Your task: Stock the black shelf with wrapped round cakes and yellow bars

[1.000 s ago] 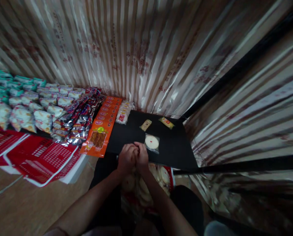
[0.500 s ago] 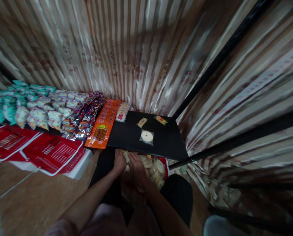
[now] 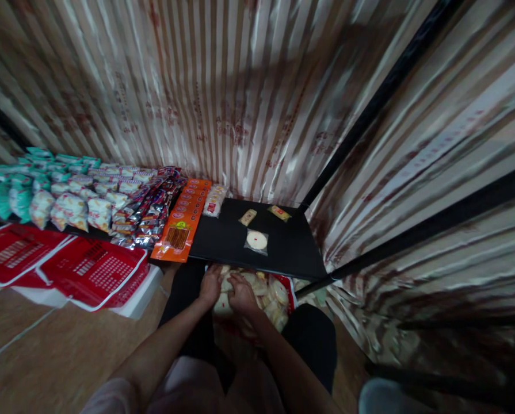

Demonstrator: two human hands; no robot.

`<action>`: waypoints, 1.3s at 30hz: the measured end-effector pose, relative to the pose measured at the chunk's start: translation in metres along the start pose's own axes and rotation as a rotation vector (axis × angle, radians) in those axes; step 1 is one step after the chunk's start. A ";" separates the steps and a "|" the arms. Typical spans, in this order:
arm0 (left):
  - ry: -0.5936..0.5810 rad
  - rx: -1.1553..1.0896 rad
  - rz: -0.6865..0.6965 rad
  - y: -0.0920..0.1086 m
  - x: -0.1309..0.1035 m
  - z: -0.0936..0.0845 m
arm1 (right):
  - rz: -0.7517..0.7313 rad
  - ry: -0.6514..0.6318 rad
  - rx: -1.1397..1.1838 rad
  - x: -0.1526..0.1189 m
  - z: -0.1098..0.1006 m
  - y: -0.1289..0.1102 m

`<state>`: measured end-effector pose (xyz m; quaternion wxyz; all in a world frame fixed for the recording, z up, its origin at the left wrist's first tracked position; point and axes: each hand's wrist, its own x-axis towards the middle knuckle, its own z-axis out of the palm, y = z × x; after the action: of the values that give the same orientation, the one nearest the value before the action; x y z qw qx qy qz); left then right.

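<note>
Your right grip (image 3: 241, 294) lies over pale, round wrapped biscuits (image 3: 278, 291) in a red-edged plastic bag (image 3: 291, 289), your left grip (image 3: 212, 284) at its ten o'clock side; whether either is clenched or released, you cannot tell. That bag sits at six o'clock from the flat black counter (image 3: 298, 244), where one white round wafer (image 3: 256, 239) lies toward one o'clock from your hands.

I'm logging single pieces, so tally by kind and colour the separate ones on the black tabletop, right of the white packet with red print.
Round white disc in clear wrapping: 1
Small oblong tan wrapped piece: 1
Small oblong yellow wrapped piece with red marking: 1
Total: 3
</note>
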<state>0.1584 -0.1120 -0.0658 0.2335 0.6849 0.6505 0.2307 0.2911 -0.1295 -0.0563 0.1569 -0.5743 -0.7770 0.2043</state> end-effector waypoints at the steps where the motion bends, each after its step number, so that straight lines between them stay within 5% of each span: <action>1: 0.005 0.009 0.018 0.000 -0.004 0.000 | -0.010 0.022 0.025 0.000 -0.001 0.000; 10: 0.119 0.057 0.213 0.010 -0.033 -0.011 | 0.108 0.264 0.164 -0.007 -0.020 -0.005; 17: 0.088 -0.023 0.317 0.020 -0.039 -0.028 | 0.065 0.371 0.051 -0.023 -0.040 -0.006; 25: 0.025 -0.294 0.251 0.046 -0.026 -0.055 | -0.115 0.178 0.151 -0.026 -0.069 -0.011; 33: 0.004 -0.798 -0.049 0.061 0.010 -0.074 | 0.164 0.147 0.625 -0.016 -0.089 -0.019; 39: -0.044 -1.047 -0.291 0.064 0.016 -0.067 | 0.276 0.188 0.978 -0.006 -0.094 -0.015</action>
<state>0.1681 -0.0976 0.0269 0.5864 0.3846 0.5317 0.4748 0.3253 -0.1261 0.0322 0.4477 -0.5469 -0.4903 0.5101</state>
